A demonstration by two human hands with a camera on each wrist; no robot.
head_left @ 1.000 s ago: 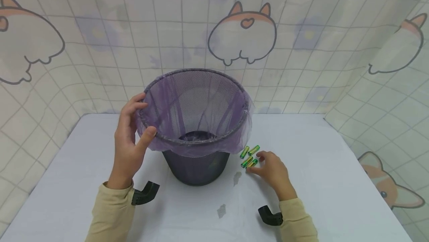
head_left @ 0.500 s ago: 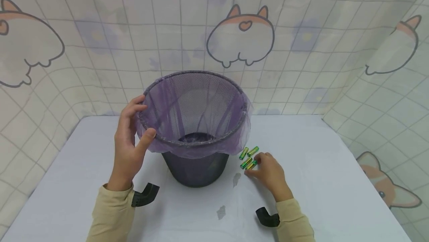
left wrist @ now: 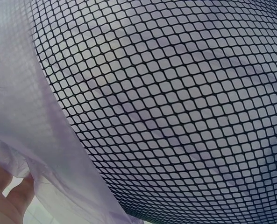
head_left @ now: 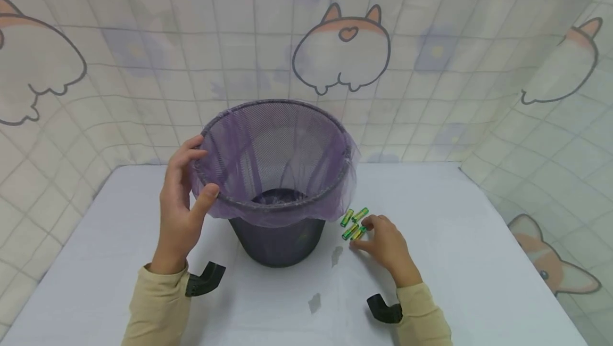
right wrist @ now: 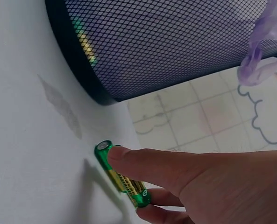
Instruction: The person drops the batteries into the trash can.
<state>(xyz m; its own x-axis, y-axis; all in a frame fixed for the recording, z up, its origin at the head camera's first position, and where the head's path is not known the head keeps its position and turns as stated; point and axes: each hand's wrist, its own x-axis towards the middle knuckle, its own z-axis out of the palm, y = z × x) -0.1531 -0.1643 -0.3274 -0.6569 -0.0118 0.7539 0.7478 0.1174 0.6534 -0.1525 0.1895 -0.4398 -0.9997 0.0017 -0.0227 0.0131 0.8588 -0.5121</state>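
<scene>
My left hand (head_left: 179, 207) grips the rim of a black mesh wastebasket (head_left: 278, 245), thumb at the front and fingers over the left edge. A thin purple bin liner (head_left: 330, 205) folds over that rim. In the left wrist view, part of the left hand (left wrist: 5, 203) shows beside the liner. To the right of the basket, my right hand (head_left: 387, 247) pinches a green and yellow battery (right wrist: 134, 189) by its ends, thumb on one and fingers on the other. Another battery (right wrist: 111, 175) lies against it. Further batteries (head_left: 347, 217) lie just beyond.
Everything stands on a white-covered table (head_left: 431, 202). Grey patches (head_left: 314, 303) mark its surface in front. A tiled-pattern curtain (head_left: 239, 32) with cartoon dogs hangs behind and at the sides. Through the mesh near the basket's base, a green and yellow shape (right wrist: 85, 42) shows.
The head view has shifted slightly. Both hands keep nearly the same places, the left on the rim and the right at the nearest battery.
</scene>
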